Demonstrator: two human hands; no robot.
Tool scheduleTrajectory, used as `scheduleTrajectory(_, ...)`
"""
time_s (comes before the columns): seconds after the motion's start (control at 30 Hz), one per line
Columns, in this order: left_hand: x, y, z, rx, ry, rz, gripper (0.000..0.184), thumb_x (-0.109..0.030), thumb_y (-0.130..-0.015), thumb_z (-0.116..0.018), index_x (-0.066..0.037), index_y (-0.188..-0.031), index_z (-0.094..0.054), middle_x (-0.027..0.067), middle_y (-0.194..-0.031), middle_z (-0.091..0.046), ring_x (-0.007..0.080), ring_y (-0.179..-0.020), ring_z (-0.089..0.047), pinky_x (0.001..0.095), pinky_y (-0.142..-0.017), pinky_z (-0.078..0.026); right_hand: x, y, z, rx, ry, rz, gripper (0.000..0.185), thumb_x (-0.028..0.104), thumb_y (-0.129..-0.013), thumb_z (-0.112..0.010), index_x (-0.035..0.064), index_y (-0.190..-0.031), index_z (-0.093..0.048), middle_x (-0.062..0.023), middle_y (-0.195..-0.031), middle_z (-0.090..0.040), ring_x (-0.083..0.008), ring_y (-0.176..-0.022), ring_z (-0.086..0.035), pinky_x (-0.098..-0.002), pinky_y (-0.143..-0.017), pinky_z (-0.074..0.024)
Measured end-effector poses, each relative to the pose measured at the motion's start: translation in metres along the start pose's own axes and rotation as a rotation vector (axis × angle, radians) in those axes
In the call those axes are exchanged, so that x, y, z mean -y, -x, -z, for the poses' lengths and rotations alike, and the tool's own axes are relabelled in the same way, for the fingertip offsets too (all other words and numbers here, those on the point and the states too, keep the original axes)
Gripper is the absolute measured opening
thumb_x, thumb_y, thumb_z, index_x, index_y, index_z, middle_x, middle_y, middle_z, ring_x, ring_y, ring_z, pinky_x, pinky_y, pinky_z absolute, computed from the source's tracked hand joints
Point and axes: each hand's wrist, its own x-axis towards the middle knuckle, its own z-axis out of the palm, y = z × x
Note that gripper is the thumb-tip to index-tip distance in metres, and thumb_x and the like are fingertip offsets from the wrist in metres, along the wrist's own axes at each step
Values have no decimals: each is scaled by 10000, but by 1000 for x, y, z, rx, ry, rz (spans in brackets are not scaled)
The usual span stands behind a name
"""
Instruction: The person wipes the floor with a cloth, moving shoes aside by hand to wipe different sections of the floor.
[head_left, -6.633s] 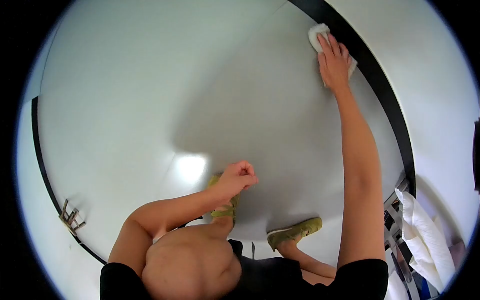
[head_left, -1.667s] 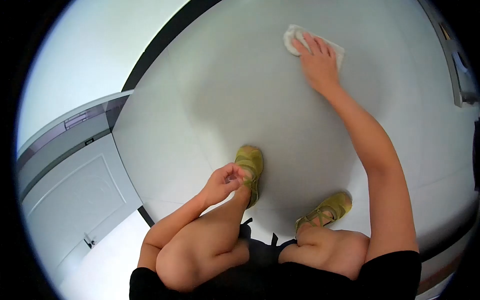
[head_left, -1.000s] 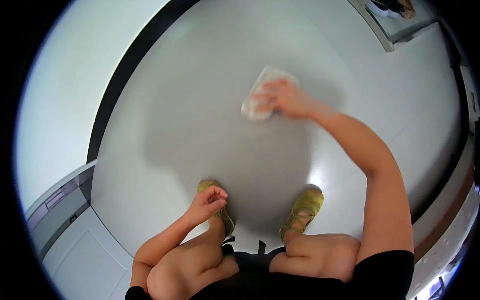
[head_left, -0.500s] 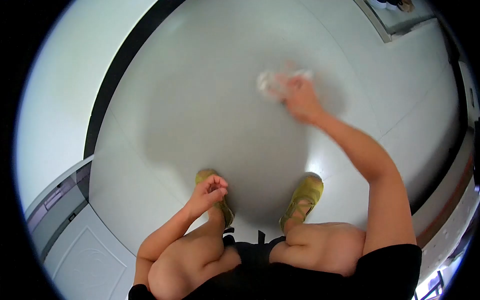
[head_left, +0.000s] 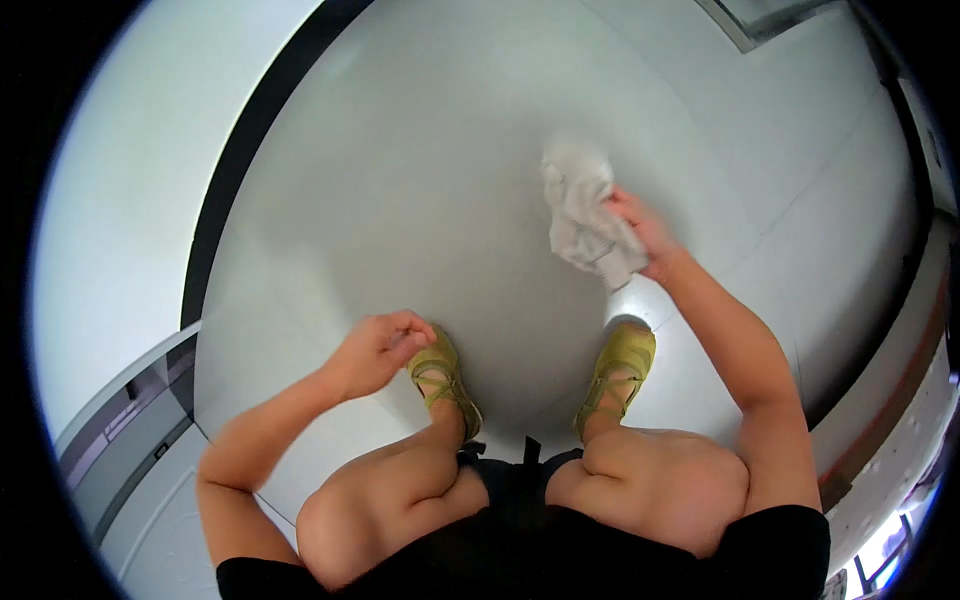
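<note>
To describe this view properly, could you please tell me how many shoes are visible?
2. One olive-green lace-up shoe is on the left foot, below the curled left hand; the other olive-green lace-up shoe is on the right foot.

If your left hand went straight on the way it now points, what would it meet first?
In the picture, the left hand points towards the toe of the left shoe, which comes first; it may pass above, as the height is unclear.
</note>
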Motion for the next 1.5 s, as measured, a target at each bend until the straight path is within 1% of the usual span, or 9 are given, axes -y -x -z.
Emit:
scheduleTrajectory(0.17, -51, -13, 34, -19, -289, -67, 127, -108, -895, -564, -31, -965, -637, 70, -769, -618, 142, -605, -546, 290, -562, -449, 26, 29, -5, -29, -313, 203, 543, 156, -864, -447, 55, -1388, -347, -133, -1281, -522, -277, -1157, -537, -426, -987, -446)
scheduleTrajectory(0.27, -76, -42, 26, -133, -432, -476, 112, -105, -861, -601, -47, -951, -637, 85, -801, -616, 167, -594, -539, 298, -563, -444, 26, 35, -6, 62, -422, 235, 612, 169, -814, -473, 43, -1395, -333, -141, -1298, -510, -291, -1175, -521, -431, -1011, -423)
scheduleTrajectory(0.67, -129, -121, -51, -657, -294, -801, 245, -194, -702, -759, -84, -883, -636, 54, -887, -614, 227, -723, -601, 320, -639, -483, 23, 62, -43, 74, -37, 392, 928, -8, -657, -557, 94, -1482, -144, -125, -1399, -397, -276, -1249, -456, -384, -1051, -375)
scheduleTrajectory(0.87, -109, -146, -55, -779, -349, -873, 183, -145, -714, -726, -88, -864, -638, 34, -844, -635, 205, -695, -622, 315, -610, -488, 12, 56, -48, 59, 85, 576, 969, -159, -677, -462, 122, -1503, -39, -146, -1431, -356, -226, -1228, -478, -293, -926, -444)
scheduleTrajectory(0.97, -109, -146, -42, -706, -222, -720, 125, -135, -768, -681, -78, -873, -643, 9, -814, -652, 126, -646, -598, 272, -583, -470, 15, 52, -42, -127, 213, 522, 905, -193, -700, -401, 109, -1496, -92, -171, -1376, -430, -189, -1130, -545, -257, -823, -473)
scheduleTrajectory(1.1, -106, -146, -11, -612, 56, -557, 130, -149, -842, -628, -52, -925, -658, -15, -817, -658, 40, -664, -547, 227, -584, -450, 24, 47, -18, -318, 337, 535, 713, -161, -737, -395, 64, -1410, -330, -155, -1178, -581, -151, -966, -593, -231, -758, -480)
scheduleTrajectory(1.27, -101, -146, 31, -605, 70, -598, 203, -144, -882, -592, -49, -1044, -670, -10, -786, -629, 55, -678, -534, 213, -618, -449, 61, 55, -7, -343, 146, 389, 547, -87, -776, -432, 30, -1309, -481, -105, -1015, -633, -141, -875, -590, -244, -758, -480)
scheduleTrajectory(1.43, -110, -141, 59, -712, -233, -703, 231, -202, -904, -605, -51, -1062, -680, -13, -775, -629, 53, -664, -520, 203, -602, -432, 94, 64, 10, -255, 1176, 669, 384, 253, -835, -681, 82, -1173, -621, -19, -905, -621, -90, -771, -553, -237, -688, -468)
scheduleTrajectory(1.5, -120, -133, 71, -808, -411, -787, 222, -209, -908, -613, -54, -1051, -684, -8, -780, -636, 54, -657, -521, 198, -595, -427, 115, 75, 14, -363, 1281, 718, 344, 234, -830, -692, 83, -1136, -643, 4, -848, -617, -71, -699, -540, -221, -616, -452)
